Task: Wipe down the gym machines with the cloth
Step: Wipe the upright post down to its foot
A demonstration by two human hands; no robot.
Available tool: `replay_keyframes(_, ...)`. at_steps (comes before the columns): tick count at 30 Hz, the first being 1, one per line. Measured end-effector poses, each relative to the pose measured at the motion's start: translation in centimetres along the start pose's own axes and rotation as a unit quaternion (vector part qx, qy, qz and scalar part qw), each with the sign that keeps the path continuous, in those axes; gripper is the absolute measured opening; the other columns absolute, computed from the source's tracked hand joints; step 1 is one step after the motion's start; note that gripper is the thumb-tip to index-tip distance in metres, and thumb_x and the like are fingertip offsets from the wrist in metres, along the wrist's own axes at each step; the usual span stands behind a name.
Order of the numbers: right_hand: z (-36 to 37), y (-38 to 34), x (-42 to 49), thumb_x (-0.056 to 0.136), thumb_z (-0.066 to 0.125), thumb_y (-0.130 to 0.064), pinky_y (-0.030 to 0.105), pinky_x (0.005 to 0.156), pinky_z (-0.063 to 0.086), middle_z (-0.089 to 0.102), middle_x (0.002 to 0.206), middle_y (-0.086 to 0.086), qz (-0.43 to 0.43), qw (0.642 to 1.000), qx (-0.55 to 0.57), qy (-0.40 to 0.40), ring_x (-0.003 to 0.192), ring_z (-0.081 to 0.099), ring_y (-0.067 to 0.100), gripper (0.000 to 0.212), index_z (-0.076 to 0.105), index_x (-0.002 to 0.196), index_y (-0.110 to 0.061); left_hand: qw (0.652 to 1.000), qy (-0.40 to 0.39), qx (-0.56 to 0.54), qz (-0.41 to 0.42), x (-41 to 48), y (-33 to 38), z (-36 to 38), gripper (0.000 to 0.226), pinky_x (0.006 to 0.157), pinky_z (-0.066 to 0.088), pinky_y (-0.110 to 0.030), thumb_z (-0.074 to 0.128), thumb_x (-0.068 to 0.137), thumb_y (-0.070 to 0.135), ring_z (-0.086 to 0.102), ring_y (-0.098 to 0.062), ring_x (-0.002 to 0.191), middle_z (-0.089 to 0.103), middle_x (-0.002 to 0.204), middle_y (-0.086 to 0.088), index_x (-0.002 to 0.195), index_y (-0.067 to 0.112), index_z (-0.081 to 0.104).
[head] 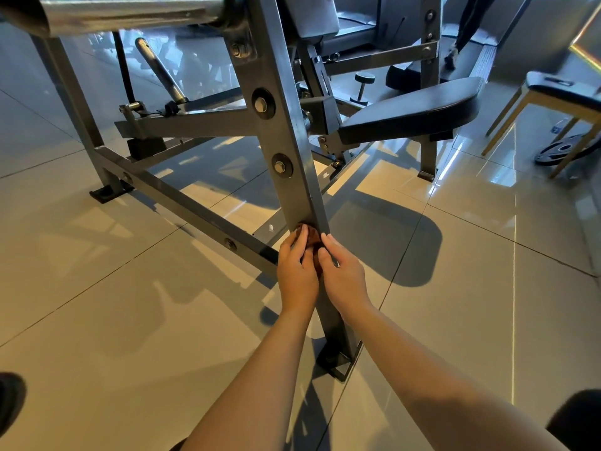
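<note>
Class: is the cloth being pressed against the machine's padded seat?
No, the left hand and right hand hold the cloth against the slanted steel post, apart from the seat.

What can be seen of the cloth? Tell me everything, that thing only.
The cloth is brown and looks soft and fuzzy, bunched into a small wad. Most of it is hidden: the left hand and the right hand hold it from either side, so only a patch shows near their fingertips. It is pressed against the lower part of the slanted grey metal post of the machine. Its full size and shape cannot be told.
</note>
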State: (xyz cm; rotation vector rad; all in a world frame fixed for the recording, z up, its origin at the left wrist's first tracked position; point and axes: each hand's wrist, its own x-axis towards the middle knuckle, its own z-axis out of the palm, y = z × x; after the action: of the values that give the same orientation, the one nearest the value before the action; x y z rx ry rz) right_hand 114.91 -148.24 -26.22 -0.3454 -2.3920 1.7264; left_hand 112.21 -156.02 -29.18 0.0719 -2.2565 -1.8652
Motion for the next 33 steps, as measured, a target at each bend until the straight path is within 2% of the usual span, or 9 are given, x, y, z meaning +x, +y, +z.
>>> replay_keyframes(4, -0.3, -0.5, -0.1, 0.107, 0.049, -0.025, 0.036, 0.116, 0.04, 0.052, 0.15, -0.008, -0.011, 0.999, -0.032, -0.016, 0.138, 0.046, 0.011, 0.04, 0.051, 0.147, -0.027, 0.999, 0.009, -0.006, -0.048, -0.2, 0.1, 0.0, 0.043, 0.104, 0.037, -0.017, 0.045, 0.107, 0.018, 0.046, -0.01, 0.131, 0.046, 0.149, 0.0, 0.149, 0.025, 0.049)
replay_keyframes(9, -0.4, -1.4, -0.1, 0.107, 0.049, -0.022, 0.032, 0.111, 0.044, 0.058, 0.135, -0.017, -0.065, 0.997, -0.046, -0.02, 0.127, 0.052, 0.004, 0.036, 0.056, 0.141, -0.029, 1.0, 0.01, -0.019, 0.013, 0.9, 1.6, -0.1, 0.043, 0.115, 0.036, -0.03, 0.043, 0.108, 0.019, 0.039, -0.013, 0.142, 0.042, 0.157, 0.002, 0.15, 0.026, 0.047)
replay_keyframes(14, -0.4, -1.2, -0.1, 0.107, 0.049, -0.024, 0.034, 0.113, 0.043, 0.053, 0.148, -0.01, -0.033, 0.999, -0.031, -0.025, 0.135, 0.048, 0.008, 0.041, 0.05, 0.147, -0.029, 0.998, -0.009, -0.029, -0.049, -0.6, -0.6, 0.2, 0.044, 0.112, 0.044, -0.044, 0.044, 0.107, 0.021, 0.049, -0.015, 0.135, 0.05, 0.15, 0.003, 0.15, 0.029, 0.048)
replay_keyframes(18, -1.4, -1.9, 0.3, 0.107, 0.047, -0.026, 0.012, 0.092, 0.044, 0.058, 0.131, -0.017, -0.027, 0.999, 0.004, -0.025, 0.115, 0.054, -0.001, 0.039, 0.051, 0.146, -0.031, 1.0, 0.005, -0.02, 0.0, 0.1, 1.9, -0.2, 0.043, 0.117, 0.036, -0.031, 0.045, 0.108, 0.02, 0.039, -0.011, 0.143, 0.042, 0.158, 0.005, 0.15, 0.028, 0.046)
replay_keyframes(23, -1.1, -2.2, 0.7, 0.108, 0.045, -0.033, 0.023, 0.095, 0.051, 0.068, 0.123, -0.017, -0.02, 0.998, 0.056, -0.027, 0.116, 0.061, 0.003, 0.03, 0.061, 0.132, -0.043, 0.991, -0.03, 0.085, 0.104, -0.1, 2.0, 0.1, 0.047, 0.107, 0.031, -0.011, 0.047, 0.107, 0.023, 0.029, 0.0, 0.14, 0.027, 0.164, 0.011, 0.153, 0.031, 0.041)
replay_keyframes(25, -1.1, -1.7, 0.6, 0.108, 0.045, -0.033, 0.025, 0.097, 0.051, 0.068, 0.122, -0.017, -0.014, 0.999, 0.047, -0.023, 0.116, 0.061, 0.005, 0.028, 0.062, 0.125, -0.045, 0.992, -0.047, 0.071, 0.09, -1.0, 0.7, 0.4, 0.048, 0.109, 0.033, -0.013, 0.048, 0.107, 0.024, 0.03, 0.0, 0.141, 0.027, 0.164, 0.013, 0.153, 0.033, 0.04)
replay_keyframes(27, -1.2, -0.8, 0.5, 0.108, 0.045, -0.031, 0.03, 0.108, 0.046, 0.062, 0.137, -0.013, -0.001, 0.999, 0.024, -0.024, 0.127, 0.055, 0.008, 0.032, 0.059, 0.136, -0.039, 0.996, -0.057, 0.043, 0.054, -1.8, -0.4, 0.5, 0.047, 0.111, 0.036, -0.018, 0.048, 0.107, 0.022, 0.033, -0.003, 0.144, 0.03, 0.163, 0.013, 0.152, 0.034, 0.041)
replay_keyframes(29, -1.4, -0.1, 0.3, 0.108, 0.046, -0.026, 0.028, 0.11, 0.039, 0.053, 0.148, -0.011, 0.008, 0.999, 0.009, -0.035, 0.136, 0.047, 0.009, 0.039, 0.052, 0.145, -0.034, 0.997, -0.074, 0.019, 0.012, -2.2, -1.3, 0.3, 0.047, 0.114, 0.039, -0.026, 0.047, 0.107, 0.019, 0.037, -0.008, 0.144, 0.033, 0.162, 0.011, 0.151, 0.035, 0.042)
replay_keyframes(33, -1.6, 0.4, 0.2, 0.107, 0.048, -0.025, 0.032, 0.111, 0.042, 0.054, 0.146, -0.012, 0.009, 0.999, -0.001, -0.043, 0.134, 0.049, 0.009, 0.04, 0.051, 0.145, -0.034, 0.997, -0.069, 0.024, 0.001, -1.2, -0.7, -0.6, 0.043, 0.117, 0.04, -0.038, 0.046, 0.108, 0.024, 0.042, -0.013, 0.142, 0.042, 0.158, 0.006, 0.15, 0.033, 0.046)
